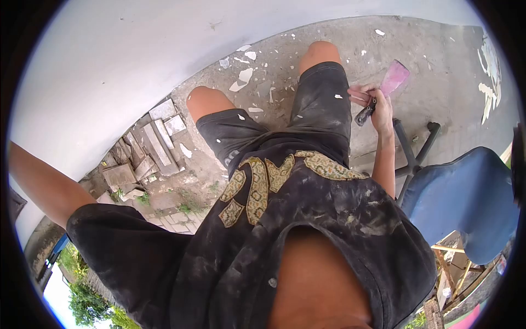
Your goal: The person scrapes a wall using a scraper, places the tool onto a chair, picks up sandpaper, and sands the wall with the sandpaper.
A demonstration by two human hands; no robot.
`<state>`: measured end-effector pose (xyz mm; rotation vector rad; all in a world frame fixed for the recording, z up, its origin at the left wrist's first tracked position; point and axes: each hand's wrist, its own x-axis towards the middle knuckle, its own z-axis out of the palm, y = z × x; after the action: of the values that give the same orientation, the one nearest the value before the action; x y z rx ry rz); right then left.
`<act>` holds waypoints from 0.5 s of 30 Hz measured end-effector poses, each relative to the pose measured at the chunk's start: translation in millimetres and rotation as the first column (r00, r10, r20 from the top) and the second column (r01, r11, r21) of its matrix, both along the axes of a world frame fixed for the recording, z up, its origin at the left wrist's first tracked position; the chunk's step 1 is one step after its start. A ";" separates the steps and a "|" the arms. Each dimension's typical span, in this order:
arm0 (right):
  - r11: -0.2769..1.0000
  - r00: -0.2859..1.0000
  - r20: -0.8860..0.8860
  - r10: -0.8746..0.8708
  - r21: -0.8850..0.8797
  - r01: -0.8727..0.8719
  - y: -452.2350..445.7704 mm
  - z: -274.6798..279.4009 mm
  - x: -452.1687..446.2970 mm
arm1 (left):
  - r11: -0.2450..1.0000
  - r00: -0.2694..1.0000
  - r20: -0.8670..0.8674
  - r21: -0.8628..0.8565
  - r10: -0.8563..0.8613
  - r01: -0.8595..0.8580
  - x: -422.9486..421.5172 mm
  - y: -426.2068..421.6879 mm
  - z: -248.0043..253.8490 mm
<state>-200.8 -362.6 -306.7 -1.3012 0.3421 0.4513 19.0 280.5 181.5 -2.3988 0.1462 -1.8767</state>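
Observation:
My right hand [382,112] is closed round the dark handle [362,115] of a scraper, beside my right thigh. The scraper's broad blade [394,78] looks pink and points up and away from me. Some fingers extend towards the dusty black shorts [323,98]. My left arm [49,178] reaches out to the left edge of the view, and its hand is out of frame. White flakes [245,77] lie on the concrete floor between and beyond my knees.
A white wall [126,60] curves along the front and left. Broken boards or tiles [156,145] are piled at its foot. On the right stands a blue chair [466,192] with dark base legs [416,159]. Peeling white patches [487,82] show at the far right.

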 end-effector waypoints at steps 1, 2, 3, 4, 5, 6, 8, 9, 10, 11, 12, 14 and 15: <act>0.975 0.964 -0.180 0.195 0.140 -0.171 -5.5 8.4 5.9 | 1.000 1.000 -0.007 -0.002 0.001 -0.001 -3.2 -3.9 6.0; 0.910 0.843 -0.343 0.415 0.153 -0.386 -1.6 13.5 7.9 | 1.000 1.000 -0.017 -0.005 0.004 -0.004 -6.9 -5.9 12.9; 0.897 0.865 -0.303 0.400 -0.063 -0.437 4.6 -8.0 0.0 | 1.000 1.000 -0.027 -0.007 0.010 -0.010 -9.8 -7.5 14.9; 0.979 0.990 -0.040 0.137 -0.143 -0.142 7.1 -31.4 -4.8 | 1.000 0.999 -0.042 -0.012 0.026 -0.026 -10.7 -6.1 15.3; 0.977 0.962 0.240 -0.128 -0.139 0.164 4.6 -46.1 2.3 | 0.999 0.998 -0.050 -0.016 0.049 -0.050 -16.3 -4.1 16.2; 0.930 0.909 0.318 -0.269 -0.160 0.331 -7.1 -49.1 20.3 | 0.997 0.996 -0.056 -0.023 0.076 -0.077 -22.9 -1.1 17.0; 0.843 0.832 0.365 -0.417 -0.187 0.505 -26.1 -45.2 50.1 | 0.993 0.990 -0.085 -0.025 0.116 -0.118 -31.0 0.3 16.1; 0.829 0.834 0.339 -0.435 -0.211 0.518 -29.9 -37.5 60.7 | 0.991 0.987 -0.097 -0.022 0.126 -0.129 -32.7 -2.4 17.1; 0.888 0.914 0.232 -0.333 -0.250 0.386 -31.5 -13.8 71.2 | 0.990 0.986 -0.099 -0.024 0.137 -0.140 -33.9 -3.9 18.5; 0.929 0.966 0.141 -0.217 -0.275 0.248 -30.3 3.1 82.7 | 0.988 0.985 -0.089 -0.036 0.145 -0.149 -38.3 -4.7 20.3; 0.949 0.985 0.099 -0.138 -0.272 0.160 -23.4 4.2 88.9 | 0.986 0.985 -0.072 -0.052 0.157 -0.161 -44.8 -4.0 23.4; 0.940 0.987 0.155 -0.039 -0.328 0.089 3.5 6.4 102.6 | 0.980 0.984 -0.029 -0.092 0.175 -0.177 -61.1 -2.3 23.6; 0.917 0.973 0.228 -0.023 -0.383 0.111 26.4 14.5 103.8 | 0.976 0.982 -0.021 -0.106 0.188 -0.190 -66.2 -0.7 19.1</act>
<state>-97.0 -336.2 -292.2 -1.7104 0.2995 0.1781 -47.2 279.9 200.6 -2.3930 -0.1810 -1.8297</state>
